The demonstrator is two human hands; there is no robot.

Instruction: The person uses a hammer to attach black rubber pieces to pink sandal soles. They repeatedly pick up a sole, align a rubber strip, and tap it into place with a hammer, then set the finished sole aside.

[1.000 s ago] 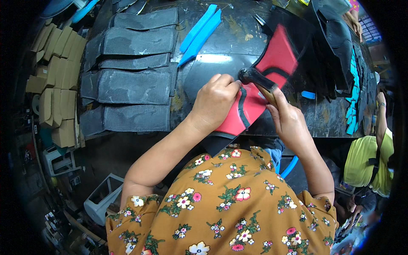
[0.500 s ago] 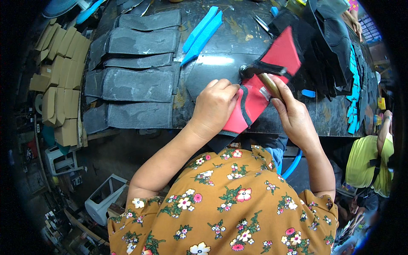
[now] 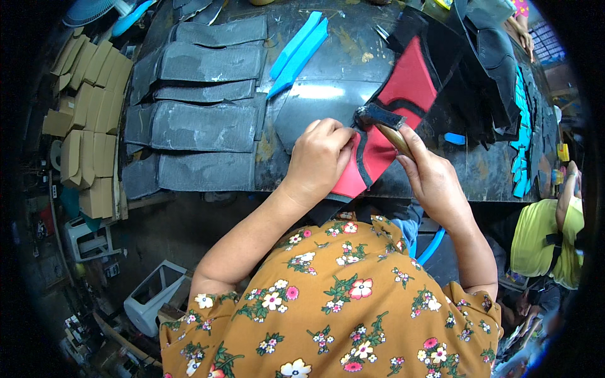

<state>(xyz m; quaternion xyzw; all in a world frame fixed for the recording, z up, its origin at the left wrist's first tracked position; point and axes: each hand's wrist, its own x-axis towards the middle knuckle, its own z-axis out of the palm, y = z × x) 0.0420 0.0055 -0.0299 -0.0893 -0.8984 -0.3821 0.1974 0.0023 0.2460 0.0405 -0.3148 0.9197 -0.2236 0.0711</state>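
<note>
My right hand (image 3: 433,171) is closed round the wooden handle of a hammer (image 3: 382,117), whose dark head rests on or just over a red and black panel (image 3: 408,79). That panel has red padded sections with black strips between them and lies slantwise over the table's near edge. With fingers bent, my left hand (image 3: 320,156) pinches the panel's left edge beside the hammer head. Under that edge sits a smooth dark plate (image 3: 302,112) with a bright reflection. Whether the hammer touches the panel I cannot tell.
Grey-black padded pieces (image 3: 205,126) lie in overlapping rows on the left. Blue foam strips (image 3: 299,53) lie beyond the plate, near scissors (image 3: 382,33). Black material (image 3: 488,75) is heaped at right, with turquoise pieces (image 3: 522,138) past it. A person in yellow (image 3: 545,242) is at far right.
The hammer head has shifted slightly and looks sharper, its handle tilting a little. The panel's far end has moved slightly left. My left hand keeps its place.
</note>
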